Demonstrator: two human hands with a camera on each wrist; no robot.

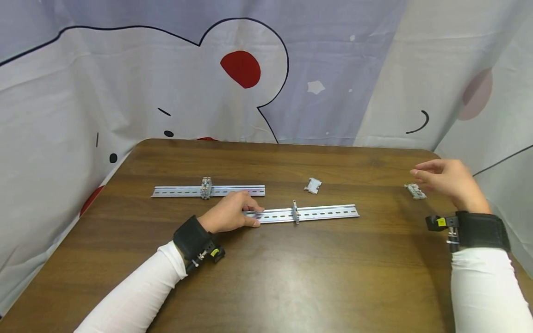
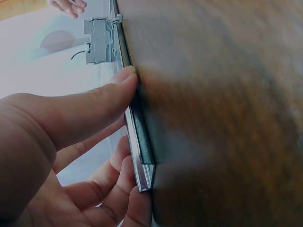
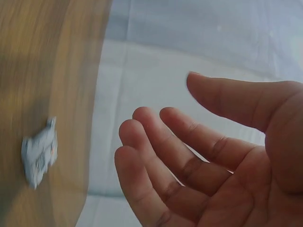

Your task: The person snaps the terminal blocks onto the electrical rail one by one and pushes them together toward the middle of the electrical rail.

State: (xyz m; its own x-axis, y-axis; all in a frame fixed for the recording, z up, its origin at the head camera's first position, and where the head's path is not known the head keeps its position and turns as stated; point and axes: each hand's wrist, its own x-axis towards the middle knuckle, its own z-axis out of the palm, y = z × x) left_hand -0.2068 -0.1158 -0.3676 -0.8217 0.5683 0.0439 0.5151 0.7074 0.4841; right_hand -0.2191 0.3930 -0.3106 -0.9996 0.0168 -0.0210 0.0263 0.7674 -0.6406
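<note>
My left hand (image 1: 231, 212) grips the left end of a slotted metal DIN rail (image 1: 329, 212), thumb on the near edge and fingers on the far side. A grey terminal block (image 2: 99, 40) stands upright on that rail, beyond the thumb in the left wrist view. Over the table's right side hovers my right hand (image 1: 451, 180), holding nothing, its fingers relaxed and the thumb apart from them in the right wrist view. Just below and left of it a grey terminal block (image 3: 40, 153) lies on the table, not touched.
Behind the left hand lies a second DIN rail (image 1: 239, 190) carrying a cluster of terminal blocks (image 1: 206, 188). Another loose terminal block (image 1: 313, 185) lies flat on the brown wooden table (image 1: 291, 286) past the front rail. A printed curtain (image 1: 325, 69) hangs along the table's back and sides.
</note>
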